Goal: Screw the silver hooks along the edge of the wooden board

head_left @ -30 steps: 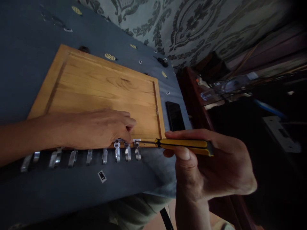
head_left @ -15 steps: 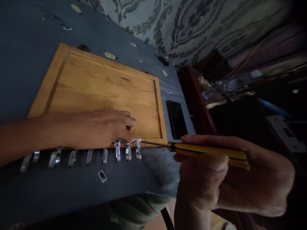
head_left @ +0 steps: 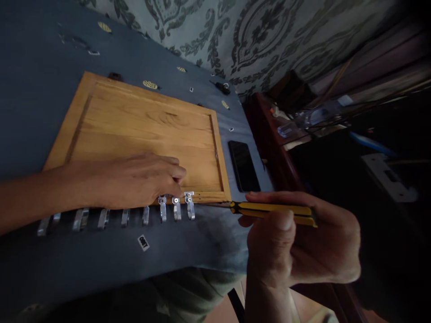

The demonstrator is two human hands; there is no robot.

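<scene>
A framed wooden panel [head_left: 141, 130] lies on the blue cloth, with a row of shiny metal hooks [head_left: 163, 210] along its near edge. My left hand [head_left: 144, 179] rests over that edge, fingers curled down and pressed on the metal hook rail [head_left: 189, 194]; its fingertips are partly hidden. Crossed screws show on the hooks at the right end. In my right hand [head_left: 296, 246] is a screwdriver [head_left: 269, 210] with a yellow and black handle, gripped between thumb and fingers. Its thin shaft points left, close to the rightmost hook; the tip is hard to make out.
A black phone [head_left: 244, 166] lies right of the panel. Keys [head_left: 222, 88] rest near the patterned wall fabric [head_left: 215, 36]. Beyond the cloth's right edge stands dark red furniture [head_left: 269, 134] holding a clear plastic bottle [head_left: 303, 120] and other clutter.
The screwdriver and my right hand have shifted left and the shaft sits lower, off the rail's end screw. My left hand stays on the rail. The view has moved slightly.
</scene>
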